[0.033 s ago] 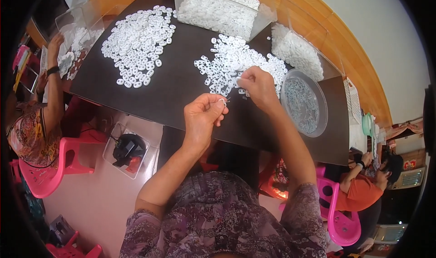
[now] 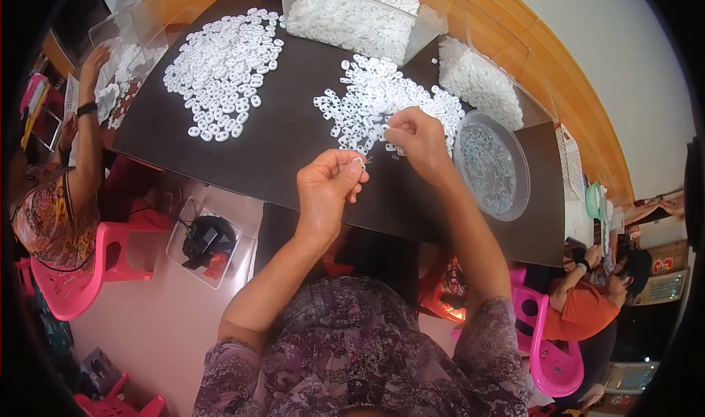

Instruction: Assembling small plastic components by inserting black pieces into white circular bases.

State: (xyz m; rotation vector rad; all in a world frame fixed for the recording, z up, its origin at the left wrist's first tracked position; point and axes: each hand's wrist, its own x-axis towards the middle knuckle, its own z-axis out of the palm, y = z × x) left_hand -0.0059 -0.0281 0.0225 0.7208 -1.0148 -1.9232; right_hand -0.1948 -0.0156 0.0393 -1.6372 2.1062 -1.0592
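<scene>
Over the near edge of the dark worktop (image 2: 283, 141), the left hand (image 2: 324, 193) has thumb and fingers clamped on a small white piece (image 2: 359, 163), with some thin metal pins (image 2: 369, 160) poking out of the grip. The right hand (image 2: 420, 144) hangs just past it, at the near side of a heap of small loose white parts (image 2: 378, 86). Its thumb and fingers are close together, but honestly I can't tell if there's a part pinched in there or if they're just brushing the heap.

So my read on the step: the left is keeping the piece steady while the right picks at the loose parts. Seems to me the next move calls for a light, precise pinch on one part, plus a left grip that doesn't let the pins tip.

As for direction, the pins stick out to the right, toward the other hand, long axis roughly sideways with a slight upward slant. The piece itself is mostly covered by the thumb, so can't call its long axis. A round clear tub (image 2: 526, 185) of similar metal bits sits right of the heap, fwiw.
</scene>
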